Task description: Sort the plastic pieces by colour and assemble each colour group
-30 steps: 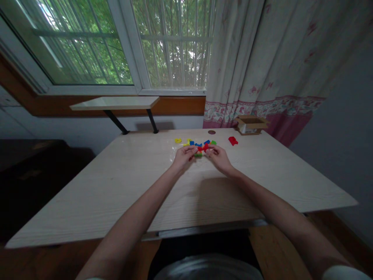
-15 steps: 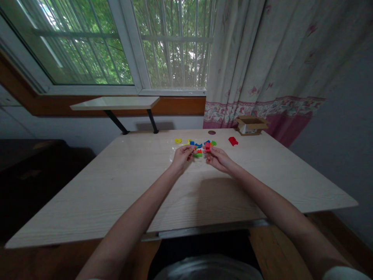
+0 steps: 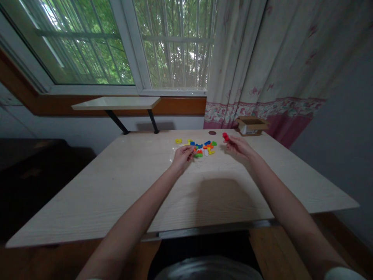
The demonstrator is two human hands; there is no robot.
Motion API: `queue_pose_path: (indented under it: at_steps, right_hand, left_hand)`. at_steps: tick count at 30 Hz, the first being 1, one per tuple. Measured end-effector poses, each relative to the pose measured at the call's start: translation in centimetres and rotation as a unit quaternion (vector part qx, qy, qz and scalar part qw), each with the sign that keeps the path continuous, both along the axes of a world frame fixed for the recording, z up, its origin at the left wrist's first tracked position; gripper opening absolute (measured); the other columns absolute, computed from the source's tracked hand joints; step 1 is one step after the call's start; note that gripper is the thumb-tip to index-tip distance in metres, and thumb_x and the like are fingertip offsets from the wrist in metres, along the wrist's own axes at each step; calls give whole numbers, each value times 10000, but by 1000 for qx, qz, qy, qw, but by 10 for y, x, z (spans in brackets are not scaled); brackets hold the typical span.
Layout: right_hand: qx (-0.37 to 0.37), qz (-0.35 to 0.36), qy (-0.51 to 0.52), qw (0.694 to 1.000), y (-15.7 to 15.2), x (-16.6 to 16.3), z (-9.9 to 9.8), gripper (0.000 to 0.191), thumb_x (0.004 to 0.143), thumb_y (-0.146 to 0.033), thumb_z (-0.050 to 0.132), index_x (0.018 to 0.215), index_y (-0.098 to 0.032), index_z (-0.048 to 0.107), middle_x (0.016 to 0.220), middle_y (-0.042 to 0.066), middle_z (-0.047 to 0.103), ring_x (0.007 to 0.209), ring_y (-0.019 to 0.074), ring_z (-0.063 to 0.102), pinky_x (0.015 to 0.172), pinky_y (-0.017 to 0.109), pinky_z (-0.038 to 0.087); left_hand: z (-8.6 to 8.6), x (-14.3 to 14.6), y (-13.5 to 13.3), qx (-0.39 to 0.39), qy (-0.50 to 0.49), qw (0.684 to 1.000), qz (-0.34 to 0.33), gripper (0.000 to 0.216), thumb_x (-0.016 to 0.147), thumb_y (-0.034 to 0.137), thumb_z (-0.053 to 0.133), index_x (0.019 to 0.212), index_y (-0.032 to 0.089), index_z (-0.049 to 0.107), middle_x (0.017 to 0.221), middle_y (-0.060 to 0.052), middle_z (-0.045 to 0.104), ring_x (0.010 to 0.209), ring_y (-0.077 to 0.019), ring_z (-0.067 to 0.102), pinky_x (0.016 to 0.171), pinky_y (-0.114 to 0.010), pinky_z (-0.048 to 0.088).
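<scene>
My left hand point(image 3: 183, 155) is closed in a pinch over the left side of a group of toy blocks. Small orange and green bits show at its fingertips, but what it holds is too small to name surely. My right hand point(image 3: 239, 147), raised to the right of the group, grips a red toy block point(image 3: 225, 137) between thumb and fingers. Between the hands lie blue point(image 3: 207, 143), green point(image 3: 214, 143), yellow point(image 3: 211, 152) and white point(image 3: 206, 153) pieces. An orange and green piece point(image 3: 199, 154) rests beside my left fingertips.
A clear plastic sheet or bag point(image 3: 172, 154) lies by my left hand. Yellow pieces point(image 3: 178, 141) sit behind it. A dark round disc point(image 3: 212, 133) and an open cardboard box point(image 3: 253, 126) are at the table's far edge. A raised shelf point(image 3: 116, 102) stands at the back left.
My right hand has moved right, away from my left hand, carrying the red block. The red piece that lay on the table at the right no longer shows separately. My left hand stays in place.
</scene>
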State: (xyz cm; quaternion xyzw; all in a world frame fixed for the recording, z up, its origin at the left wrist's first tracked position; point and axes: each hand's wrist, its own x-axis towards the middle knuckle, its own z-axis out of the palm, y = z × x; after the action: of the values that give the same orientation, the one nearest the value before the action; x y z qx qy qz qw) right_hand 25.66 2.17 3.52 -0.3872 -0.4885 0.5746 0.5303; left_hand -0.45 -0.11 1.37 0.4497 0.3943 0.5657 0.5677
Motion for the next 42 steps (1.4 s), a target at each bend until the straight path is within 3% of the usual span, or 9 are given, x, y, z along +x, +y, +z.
queue_pose_path:
  at_steps: [3, 7, 13, 18, 21, 29, 37, 42]
  right_hand:
    - [2, -93, -45, 995, 8, 34, 5, 132, 769, -309, 653, 801, -181, 644, 718, 23, 666, 526, 70, 544, 503, 177, 485]
    - [24, -177, -197, 964, 17, 70, -3, 191, 745, -340, 653, 787, -153, 663, 670, 35, 654, 539, 92, 551, 550, 225, 471]
    - [48, -205, -456, 865, 29, 98, -30, 272, 765, -363, 580, 789, -122, 703, 588, 50, 640, 520, 127, 545, 528, 242, 421]
    - [35, -203, -576, 791, 28, 99, -37, 290, 780, -371, 552, 807, -139, 723, 629, 70, 665, 591, 163, 588, 557, 248, 405]
    - [29, -206, -614, 762, 26, 96, -36, 304, 793, -382, 544, 836, -143, 728, 690, 88, 683, 640, 186, 602, 580, 261, 398]
    - [67, -205, -665, 715, 24, 94, -41, 346, 826, -415, 495, 882, -149, 710, 830, 126, 703, 738, 220, 620, 612, 278, 383]
    - [127, -160, -646, 735, 20, 101, -38, 238, 795, -289, 542, 944, -169, 684, 742, 66, 689, 641, 164, 595, 594, 247, 385]
    - [159, -149, -650, 728, 21, 102, -42, 228, 797, -258, 535, 928, -172, 702, 745, 59, 689, 649, 160, 590, 600, 246, 386]
  left_hand:
    - [0, 1, 0, 3, -4, 1000, 4, 320, 580, 368, 760, 748, 112, 666, 591, -30, 635, 410, -41, 418, 405, -180, 264]
    - [-1, 1, 1, 3, -2, 1000, 4, 301, 585, 352, 757, 743, 113, 665, 588, -33, 638, 405, -44, 424, 405, -181, 265]
    - [3, 1, -1, -4, 1, 1000, 9, 291, 576, 338, 760, 724, 111, 653, 578, -32, 636, 392, -42, 415, 395, -178, 254]
    - [7, 1, -4, -12, 11, 1000, 11, 300, 571, 350, 761, 714, 112, 649, 579, -30, 633, 394, -43, 418, 396, -180, 260]
    - [6, 2, -3, -11, 13, 1000, 15, 311, 562, 361, 765, 713, 115, 651, 580, -29, 632, 396, -45, 421, 397, -181, 259]
    - [1, 1, 0, -6, 10, 1000, 11, 329, 549, 383, 772, 716, 124, 660, 578, -25, 631, 399, -46, 416, 394, -178, 247]
    - [1, 1, 1, -8, 8, 1000, 12, 333, 543, 383, 772, 718, 123, 661, 573, -22, 626, 399, -44, 413, 393, -177, 254]
    - [2, 0, 0, -11, 18, 1000, 16, 357, 528, 406, 777, 719, 128, 660, 574, -20, 626, 395, -46, 407, 385, -177, 240]
